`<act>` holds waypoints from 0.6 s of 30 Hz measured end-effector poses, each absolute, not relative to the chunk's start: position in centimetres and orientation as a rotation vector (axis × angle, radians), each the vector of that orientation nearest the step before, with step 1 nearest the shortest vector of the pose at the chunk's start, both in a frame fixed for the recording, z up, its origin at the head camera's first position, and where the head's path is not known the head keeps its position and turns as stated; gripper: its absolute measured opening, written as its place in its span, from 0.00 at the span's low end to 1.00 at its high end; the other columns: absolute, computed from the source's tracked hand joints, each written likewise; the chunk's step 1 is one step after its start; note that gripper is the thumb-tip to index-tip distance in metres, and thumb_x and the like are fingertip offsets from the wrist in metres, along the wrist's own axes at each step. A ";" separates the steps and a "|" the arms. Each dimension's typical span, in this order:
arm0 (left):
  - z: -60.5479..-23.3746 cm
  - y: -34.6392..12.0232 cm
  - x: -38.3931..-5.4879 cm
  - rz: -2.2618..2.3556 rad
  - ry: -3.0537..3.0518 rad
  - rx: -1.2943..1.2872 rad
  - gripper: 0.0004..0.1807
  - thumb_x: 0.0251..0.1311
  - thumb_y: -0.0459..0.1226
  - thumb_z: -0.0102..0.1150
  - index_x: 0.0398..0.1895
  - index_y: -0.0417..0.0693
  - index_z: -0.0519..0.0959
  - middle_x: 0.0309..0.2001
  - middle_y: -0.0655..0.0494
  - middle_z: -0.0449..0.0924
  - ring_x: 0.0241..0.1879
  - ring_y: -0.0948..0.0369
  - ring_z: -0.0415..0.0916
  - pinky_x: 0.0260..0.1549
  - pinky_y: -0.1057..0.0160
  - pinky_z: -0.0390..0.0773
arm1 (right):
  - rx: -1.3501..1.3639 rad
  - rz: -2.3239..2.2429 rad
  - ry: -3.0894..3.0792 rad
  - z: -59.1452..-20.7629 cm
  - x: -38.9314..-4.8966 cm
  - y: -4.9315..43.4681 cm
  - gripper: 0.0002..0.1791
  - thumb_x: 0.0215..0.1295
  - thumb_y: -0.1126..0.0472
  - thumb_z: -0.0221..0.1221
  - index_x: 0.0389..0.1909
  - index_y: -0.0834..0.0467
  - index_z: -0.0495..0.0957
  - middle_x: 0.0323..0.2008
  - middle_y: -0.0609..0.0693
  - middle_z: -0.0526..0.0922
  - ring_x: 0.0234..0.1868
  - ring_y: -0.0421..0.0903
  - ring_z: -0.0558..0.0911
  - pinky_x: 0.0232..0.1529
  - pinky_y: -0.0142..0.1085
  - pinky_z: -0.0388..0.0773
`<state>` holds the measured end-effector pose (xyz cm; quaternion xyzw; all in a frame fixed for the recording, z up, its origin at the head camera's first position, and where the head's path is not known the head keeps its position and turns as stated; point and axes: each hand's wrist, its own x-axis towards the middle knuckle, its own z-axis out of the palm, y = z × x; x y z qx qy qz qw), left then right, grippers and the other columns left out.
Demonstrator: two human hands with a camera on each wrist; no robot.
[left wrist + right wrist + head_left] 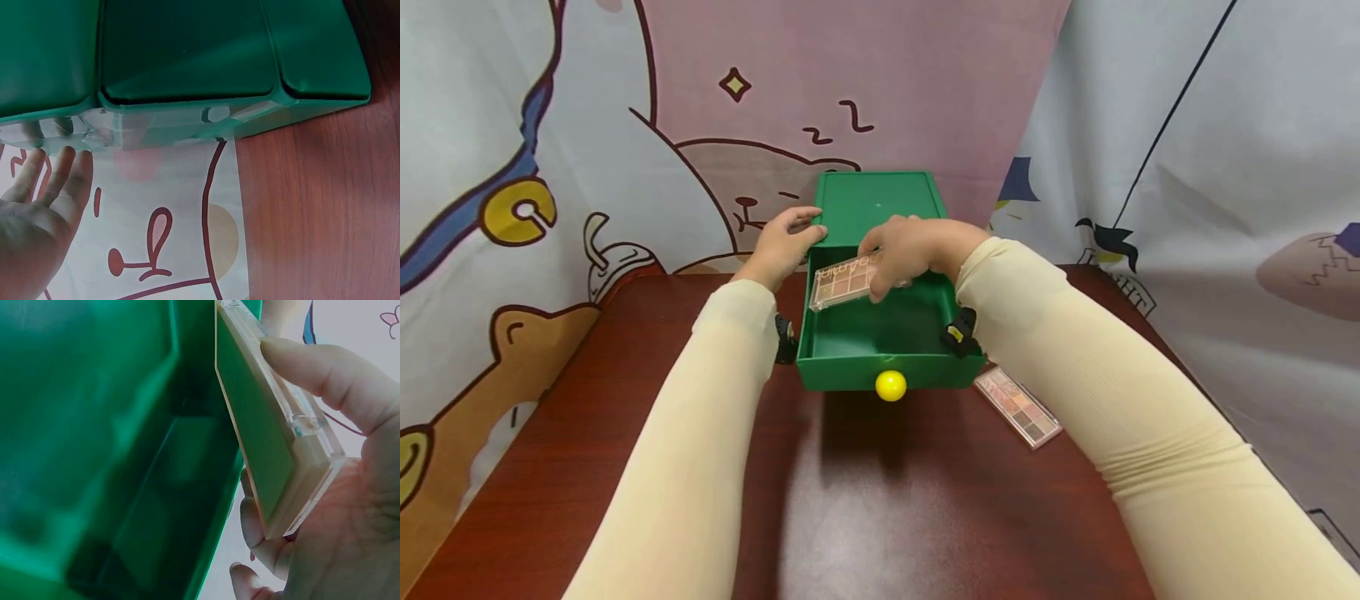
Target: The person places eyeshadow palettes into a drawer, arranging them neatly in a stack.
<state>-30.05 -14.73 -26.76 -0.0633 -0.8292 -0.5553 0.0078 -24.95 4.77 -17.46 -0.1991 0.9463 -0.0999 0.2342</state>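
Observation:
My right hand pinches an eyeshadow palette with a clear lid, thumb on one long edge and fingers on the other. In the head view the palette is tilted over the pulled-out drawer of a green box. The right wrist view shows the palette's underside above the drawer's inside. My left hand rests against the box's upper left edge; in the left wrist view its fingers are extended to the green side. A second eyeshadow palette lies on the table, right of the drawer.
A yellow round knob sits on the drawer front, which juts out above the dark red wooden table. Behind the box hangs a cartoon-printed cloth, with more cloth at both sides.

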 end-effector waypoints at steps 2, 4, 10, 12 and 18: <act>-26.8 -14.7 -30.0 -1.746 -2.589 -0.200 0.26 0.70 0.44 0.51 0.70 0.56 0.65 0.70 0.52 0.60 0.65 0.52 0.64 0.58 0.49 0.71 | -0.548 -0.233 2.598 -17.5 -25.0 4.6 0.40 0.57 0.55 0.65 0.72 0.47 0.62 0.73 0.55 0.50 0.72 0.57 0.46 0.62 0.47 0.57; -26.8 -14.7 -30.0 -1.753 -2.586 -0.203 0.26 0.70 0.43 0.51 0.70 0.55 0.65 0.70 0.52 0.60 0.65 0.52 0.64 0.58 0.49 0.70 | -0.553 -0.193 2.601 -17.5 -25.0 4.4 0.40 0.58 0.54 0.66 0.72 0.47 0.62 0.74 0.55 0.48 0.74 0.57 0.43 0.65 0.48 0.55; -26.7 -14.7 -30.1 -1.754 -2.583 -0.196 0.25 0.70 0.43 0.51 0.69 0.55 0.66 0.70 0.51 0.60 0.65 0.52 0.64 0.58 0.50 0.70 | -0.559 -0.113 2.601 -17.8 -25.0 3.9 0.40 0.59 0.51 0.66 0.72 0.48 0.61 0.75 0.54 0.48 0.74 0.58 0.44 0.69 0.51 0.54; -26.8 -14.7 -30.1 -1.760 -2.581 -0.194 0.25 0.70 0.43 0.52 0.69 0.55 0.66 0.70 0.51 0.60 0.65 0.52 0.64 0.58 0.50 0.70 | -0.559 -0.106 2.589 -17.9 -25.0 3.8 0.40 0.60 0.51 0.66 0.72 0.48 0.61 0.75 0.54 0.48 0.75 0.58 0.44 0.69 0.51 0.54; -26.8 -14.9 -30.1 -1.754 -2.577 -0.200 0.26 0.69 0.43 0.52 0.69 0.55 0.66 0.70 0.51 0.61 0.65 0.52 0.64 0.58 0.49 0.70 | -0.612 -0.049 2.558 -18.5 -25.1 3.6 0.40 0.60 0.51 0.65 0.73 0.50 0.60 0.74 0.54 0.52 0.74 0.56 0.50 0.69 0.49 0.57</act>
